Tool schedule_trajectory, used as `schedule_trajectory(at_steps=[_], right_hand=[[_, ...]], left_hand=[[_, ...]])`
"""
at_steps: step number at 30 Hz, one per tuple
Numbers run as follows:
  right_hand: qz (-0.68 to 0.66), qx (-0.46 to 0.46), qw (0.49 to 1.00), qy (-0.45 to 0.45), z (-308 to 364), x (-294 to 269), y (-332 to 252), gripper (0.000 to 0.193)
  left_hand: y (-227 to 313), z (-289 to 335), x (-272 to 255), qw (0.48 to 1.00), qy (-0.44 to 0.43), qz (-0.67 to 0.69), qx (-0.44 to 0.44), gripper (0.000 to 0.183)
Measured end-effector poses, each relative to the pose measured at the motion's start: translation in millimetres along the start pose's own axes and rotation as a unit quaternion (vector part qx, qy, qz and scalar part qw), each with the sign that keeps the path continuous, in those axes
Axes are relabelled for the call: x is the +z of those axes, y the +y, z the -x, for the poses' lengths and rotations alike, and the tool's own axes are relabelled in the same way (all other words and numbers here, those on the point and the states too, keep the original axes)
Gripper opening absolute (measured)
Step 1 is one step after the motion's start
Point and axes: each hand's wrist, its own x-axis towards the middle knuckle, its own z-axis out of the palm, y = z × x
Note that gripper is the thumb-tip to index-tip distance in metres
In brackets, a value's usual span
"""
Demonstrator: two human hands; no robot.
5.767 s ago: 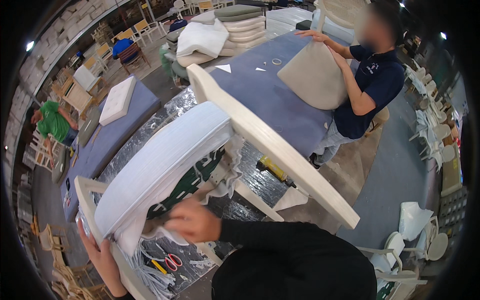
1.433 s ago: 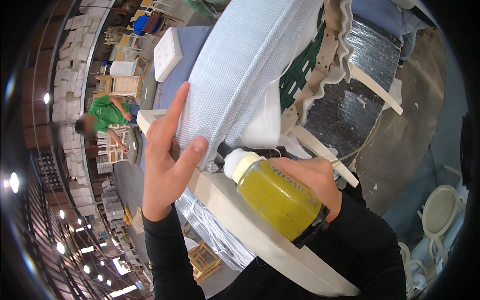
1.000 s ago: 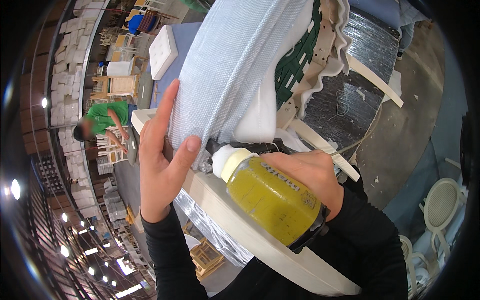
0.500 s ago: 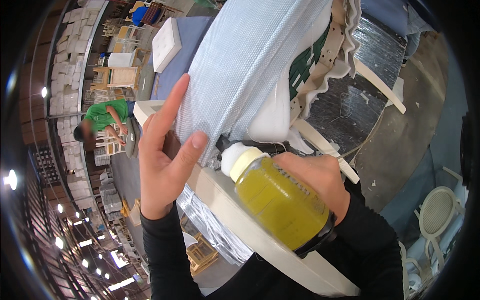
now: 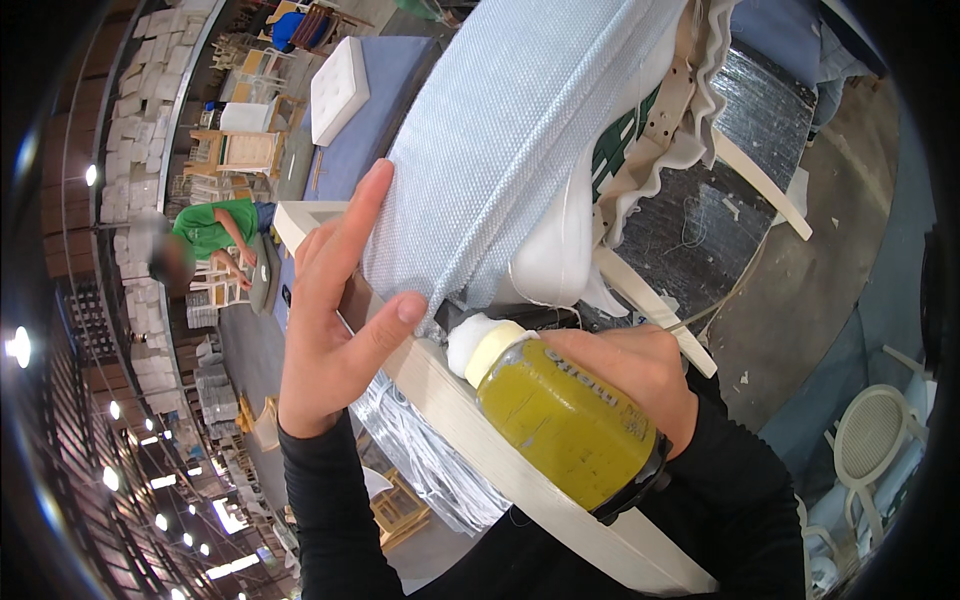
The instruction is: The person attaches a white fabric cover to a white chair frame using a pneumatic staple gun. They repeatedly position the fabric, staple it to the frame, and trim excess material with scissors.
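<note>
A chair with light blue woven upholstery (image 5: pixel 520 130) and a pale wooden frame (image 5: pixel 450 405) lies tilted before me. My left hand (image 5: pixel 335 310) is open, its index finger and thumb spread against the fabric's left edge beside the frame. With its fingers wrapped round the handle, my right hand (image 5: pixel 640 375) holds a yellow staple gun (image 5: pixel 565 420). White material covers the gun's front end, which sits at the fabric's lower corner by the wood. The gun's body hides part of the frame. White padding (image 5: pixel 555 240) shows beside the fabric, with green webbing (image 5: pixel 620 140) farther in.
Pale chair legs (image 5: pixel 765 185) jut out over a shiny dark surface (image 5: pixel 710 200). A white cushion (image 5: pixel 338 92) lies on a blue-covered table (image 5: pixel 395 75). A person in a green shirt (image 5: pixel 215 232) works at the left. At right stands a pale round-backed chair (image 5: pixel 868 432).
The upholstered chair part has shifted slightly right and down in view. The staple gun has moved slightly with it, and less of its dark nose shows. Both hands keep their hold.
</note>
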Motion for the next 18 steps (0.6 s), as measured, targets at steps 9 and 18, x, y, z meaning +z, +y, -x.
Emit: schedule_trajectory(at_steps=[9,18], right_hand=[[-0.002,0.015,1.000,-0.012,-6.9,-6.2,-4.3,0.057],[0.114,0.112,0.983,0.087,49.8,-19.6,36.0,0.033]], left_hand=[[5.6,4.3,3.5,0.998,0.024,0.052,-0.029,0.069],[8.7,3.1,14.8,0.994,0.083,-0.048,0.051,0.067]])
